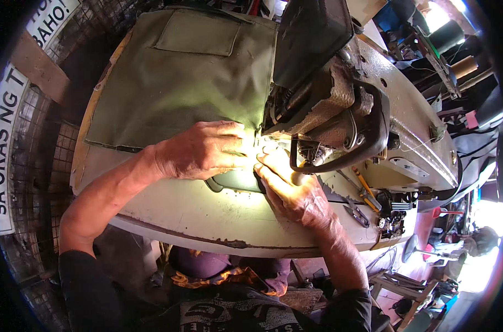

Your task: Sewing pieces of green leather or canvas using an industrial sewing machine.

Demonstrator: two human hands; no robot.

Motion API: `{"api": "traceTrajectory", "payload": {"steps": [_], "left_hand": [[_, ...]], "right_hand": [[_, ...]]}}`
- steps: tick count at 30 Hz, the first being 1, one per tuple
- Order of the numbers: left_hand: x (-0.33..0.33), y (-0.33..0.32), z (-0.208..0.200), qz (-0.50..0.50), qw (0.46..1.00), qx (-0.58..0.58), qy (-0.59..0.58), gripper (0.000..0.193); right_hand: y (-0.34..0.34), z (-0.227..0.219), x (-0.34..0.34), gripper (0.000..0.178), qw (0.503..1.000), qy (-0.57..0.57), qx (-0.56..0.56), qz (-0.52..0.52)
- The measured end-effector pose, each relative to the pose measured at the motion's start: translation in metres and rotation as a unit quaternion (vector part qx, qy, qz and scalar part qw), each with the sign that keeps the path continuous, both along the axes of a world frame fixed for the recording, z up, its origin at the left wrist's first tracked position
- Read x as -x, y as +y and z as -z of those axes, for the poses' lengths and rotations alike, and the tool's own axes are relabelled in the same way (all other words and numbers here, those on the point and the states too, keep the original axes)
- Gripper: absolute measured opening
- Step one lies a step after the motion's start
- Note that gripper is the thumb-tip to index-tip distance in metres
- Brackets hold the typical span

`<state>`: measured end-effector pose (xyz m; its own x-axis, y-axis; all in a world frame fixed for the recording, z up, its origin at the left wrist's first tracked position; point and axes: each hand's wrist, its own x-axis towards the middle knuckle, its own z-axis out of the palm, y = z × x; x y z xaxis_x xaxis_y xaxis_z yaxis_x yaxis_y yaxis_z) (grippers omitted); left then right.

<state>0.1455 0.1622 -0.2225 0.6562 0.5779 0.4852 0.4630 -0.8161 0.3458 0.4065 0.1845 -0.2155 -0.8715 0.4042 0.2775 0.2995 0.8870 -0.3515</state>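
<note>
Olive-green fabric (pixel 168 83) with a stitched pocket lies across the bed of a sewing machine (pixel 329 88). My left hand (pixel 204 149) rests flat on its near edge, fingers stretched toward the needle area. My right hand (pixel 296 191) reaches in from the other side, its thumb and fingers closed together at the fabric's edge, just beside the machine's head. A smaller piece of green material with a dark edge (pixel 237 181) shows between my hands. Bright lamp light washes out the fingertips, and the needle and presser foot are hard to make out.
A black curved guard (pixel 373 133) juts from the machine head above my right hand. On the pale tabletop (pixel 207 216) to the right lie thread snips (pixel 356 214), a yellow pencil (pixel 366 185) and a bobbin winder (pixel 392 224). Wire mesh stands at the left.
</note>
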Motion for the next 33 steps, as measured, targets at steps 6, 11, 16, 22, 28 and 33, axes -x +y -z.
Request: {"api": "traceTrajectory", "payload": {"steps": [6, 11, 16, 22, 28, 33], "left_hand": [[0.002, 0.007, 0.002, 0.024, 0.999, -0.031, 0.008, 0.022], [0.007, 0.02, -0.001, 0.029, 0.999, -0.034, 0.023, 0.019], [0.01, 0.03, -0.001, 0.033, 0.997, -0.062, 0.013, 0.016], [0.011, 0.027, 0.0, 0.032, 0.996, -0.075, 0.031, 0.015], [0.008, 0.034, -0.002, 0.016, 0.999, -0.04, 0.021, 0.016], [0.007, 0.033, -0.004, 0.005, 0.999, -0.046, 0.02, 0.015]], "right_hand": [[0.008, 0.012, -0.009, 0.027, 0.999, -0.022, -0.025, 0.006], [0.002, 0.001, -0.021, 0.026, 0.996, -0.077, -0.018, 0.03], [-0.034, -0.07, -0.125, 0.028, 0.988, -0.001, -0.016, 0.153], [0.06, -0.196, -0.275, 0.031, 0.801, 0.047, -0.272, 0.531], [0.214, -0.184, -0.346, 0.043, 0.785, -0.152, -0.148, 0.582], [0.213, -0.164, -0.371, 0.051, 0.797, -0.113, -0.164, 0.571]]}}
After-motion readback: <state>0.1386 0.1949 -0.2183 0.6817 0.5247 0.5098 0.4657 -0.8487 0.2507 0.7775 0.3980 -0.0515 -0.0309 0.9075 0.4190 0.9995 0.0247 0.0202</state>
